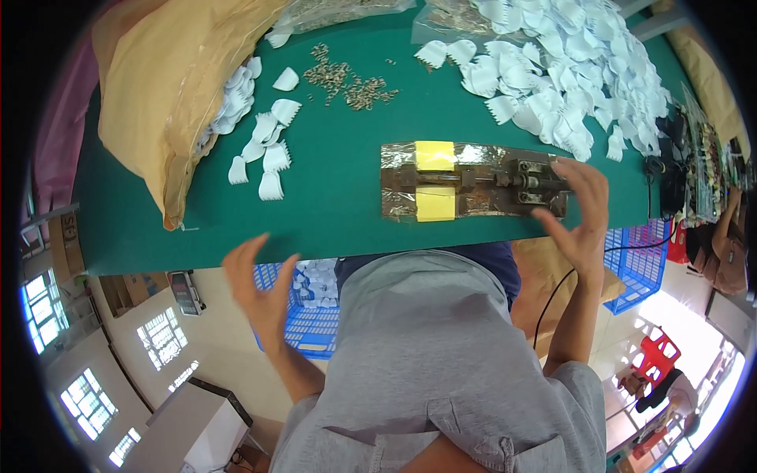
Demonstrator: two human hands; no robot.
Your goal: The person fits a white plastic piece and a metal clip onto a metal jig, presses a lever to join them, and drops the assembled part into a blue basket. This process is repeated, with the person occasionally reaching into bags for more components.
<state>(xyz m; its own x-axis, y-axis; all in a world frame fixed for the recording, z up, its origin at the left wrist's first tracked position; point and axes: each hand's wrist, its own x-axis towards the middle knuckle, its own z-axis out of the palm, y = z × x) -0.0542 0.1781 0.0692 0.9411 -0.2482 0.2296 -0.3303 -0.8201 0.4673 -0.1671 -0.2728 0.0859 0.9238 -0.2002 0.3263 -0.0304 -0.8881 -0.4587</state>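
Note:
My left hand (260, 288) is raised at the table's front edge, fingers apart and nothing in it. My right hand (583, 217) is also open, its thumb and fingers spread around the right end of a metal bench fixture (481, 181). Whether its fingertips touch the metal I cannot tell. The fixture lies lengthwise on the green table (331, 213), with a rod mechanism along its middle. Two yellow pads (435, 203) sit on either side of the rod. Several white plastic pieces with toothed edges (270, 185) lie loose to the left.
A large heap of the white pieces (552, 87) covers the back right. Small metal parts (367, 93) lie scattered at the back. A tan sack (158, 87) with more white pieces stands left. Blue baskets (311, 335) stand below the front edge; a black cable (548, 303) hangs at right.

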